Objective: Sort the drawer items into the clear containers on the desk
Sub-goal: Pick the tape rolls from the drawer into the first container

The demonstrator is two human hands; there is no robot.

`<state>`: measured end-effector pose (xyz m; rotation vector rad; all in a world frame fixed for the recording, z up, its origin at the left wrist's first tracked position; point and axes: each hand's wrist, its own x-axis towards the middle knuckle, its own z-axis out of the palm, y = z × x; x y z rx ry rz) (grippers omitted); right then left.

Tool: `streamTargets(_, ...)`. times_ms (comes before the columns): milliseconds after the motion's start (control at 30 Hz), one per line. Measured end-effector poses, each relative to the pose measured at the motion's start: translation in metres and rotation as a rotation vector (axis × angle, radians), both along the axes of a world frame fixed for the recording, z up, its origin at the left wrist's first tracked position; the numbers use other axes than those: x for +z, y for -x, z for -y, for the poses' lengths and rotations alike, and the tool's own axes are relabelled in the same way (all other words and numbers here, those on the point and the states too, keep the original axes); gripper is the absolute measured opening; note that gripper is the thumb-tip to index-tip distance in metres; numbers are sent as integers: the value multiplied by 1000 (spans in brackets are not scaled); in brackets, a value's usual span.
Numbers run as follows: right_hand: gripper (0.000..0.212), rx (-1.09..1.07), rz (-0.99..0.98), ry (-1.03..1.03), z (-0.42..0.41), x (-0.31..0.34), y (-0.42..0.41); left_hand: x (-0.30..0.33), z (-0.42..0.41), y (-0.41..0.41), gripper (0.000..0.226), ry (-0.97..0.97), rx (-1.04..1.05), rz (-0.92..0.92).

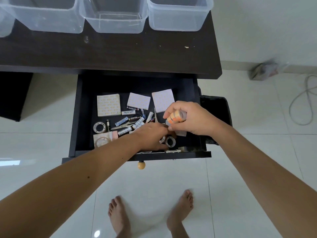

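The black drawer point(80, 117) is pulled out under the dark desk point(109, 54). It holds three sticky-note pads point(108, 105), several batteries point(127, 119), scissors point(120, 126) and clear tape rolls point(99, 127). My right hand point(190, 118) hovers over the drawer's right side, shut on a stack of orange and clear tape rolls point(175, 117). Lower down, my left hand point(152, 138) reaches palm-down into the drawer's front, its fingers on small tape rolls point(170, 141); its grip is hidden. Three clear containers point(113, 16) line the desk's back edge.
A wooden knob point(141, 165) sticks out of the drawer front. A black bin point(217, 121) stands right of the drawer. On the white tiled floor lie a cable point(307, 102) and a small bag point(265, 70). My bare feet point(120, 219) are below.
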<state>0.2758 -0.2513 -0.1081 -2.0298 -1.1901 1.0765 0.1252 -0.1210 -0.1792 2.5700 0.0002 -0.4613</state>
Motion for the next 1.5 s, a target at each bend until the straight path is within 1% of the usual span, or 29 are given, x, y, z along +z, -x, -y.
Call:
streamTargets(133,32,-5,7,0,0,0,0,-3,-6,4,55,123,115,4)
streamTargets(233,32,-14,-1,-9,0,0,1,-1,-12,8,52,238,195,63)
streamTargets(333,31,-36,-1,-18,0,-1,3,4,-21,15,55,253,228,81)
streamTargets(433,27,-48,13,-28,0,-1,5,14,-33,28,49,299,270,98)
streamTargets(567,25,-43,14,-63,-3,-2,11,43,-59,58,40,344,419,140)
streamTargets(700,26,12,-29,-52,-22,-10,30,74,-98,100,44,350,561,265)
streamTargets(833,19,54,-58,-25,-59,-12,60,88,-132,147,39,336,712,318)
streamTargets(900,18,75,-46,-34,-79,-14,78,90,-142,168,37,370,826,331)
streamTargets(967,17,134,-10,-41,-96,-17,95,90,-146,184,36,446,928,339)
streamTargets(1033,16,215,43,-38,-109,-24,109,86,-148,196,36,476,987,336)
streamTargets(1100,19,297,84,-38,-120,-30,121,84,-147,203,33,478,1011,313)
streamTargets(1233,35,422,139,-43,-134,-39,138,83,-146,209,32,465,987,245)
streamTargets(1367,47,488,201,-9,-141,-48,145,82,-148,214,36,451,938,205)
streamTargets(1500,53,531,205,44,-141,-53,147,79,-149,215,38,505,915,215)
